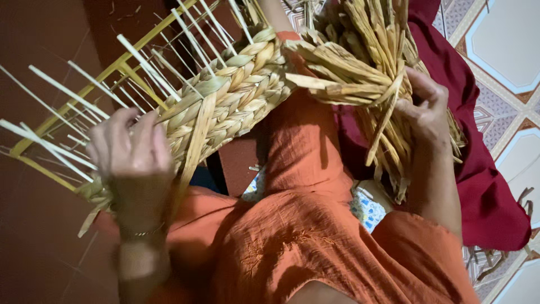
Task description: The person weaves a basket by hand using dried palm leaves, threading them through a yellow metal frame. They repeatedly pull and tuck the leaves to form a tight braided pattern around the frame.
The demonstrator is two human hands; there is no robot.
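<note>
A partly woven basket [236,95] of braided straw-coloured fibre rests across my lap, with thin pale spokes [84,101] sticking out from a yellow frame [135,73]. My left hand [132,149] grips the woven edge at the lower left, fingers curled over a flat strand [197,141]. My right hand [427,110] reaches into a bundle of loose dried strands [360,62] on the right, fingers closed around some of them.
I sit in orange clothing [304,225] on a floor. A dark red cloth [484,186] lies under the bundle at right, over patterned floor tiles [506,50]. A blue-and-white patterned cloth [368,208] shows beneath my knee. Dark reddish-brown floor [39,225] lies at left.
</note>
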